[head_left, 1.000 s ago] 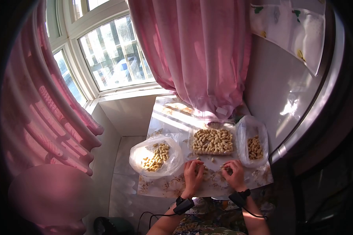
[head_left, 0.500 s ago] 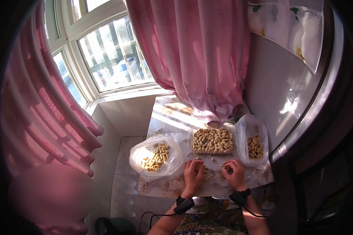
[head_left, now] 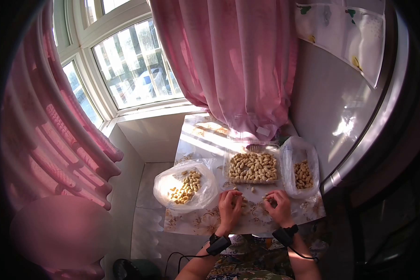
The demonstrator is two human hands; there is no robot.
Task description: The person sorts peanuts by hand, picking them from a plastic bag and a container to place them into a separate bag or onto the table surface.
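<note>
My left hand (head_left: 230,208) rests at the table's front part with fingers curled round peanuts that show partly beneath them. To its right my right hand (head_left: 278,206) has its fingers pinched together on what looks like a peanut, mostly hidden. Just beyond the hands, a loose peanut (head_left: 253,189) lies on the cloth. Behind it sits a clear plastic box (head_left: 227,164) full of peanuts (head_left: 254,168). A white plastic bag (head_left: 207,186) with peanuts stands left of my left hand. Another plastic bag (head_left: 288,158), also holding peanuts, is right of the box.
The table has a flowered cloth (head_left: 191,221). Pink curtains (head_left: 238,60) hang behind it and at the left, beside a window (head_left: 137,65). A grey wall panel (head_left: 331,102) borders the right side. Black devices with cables are strapped on both wrists.
</note>
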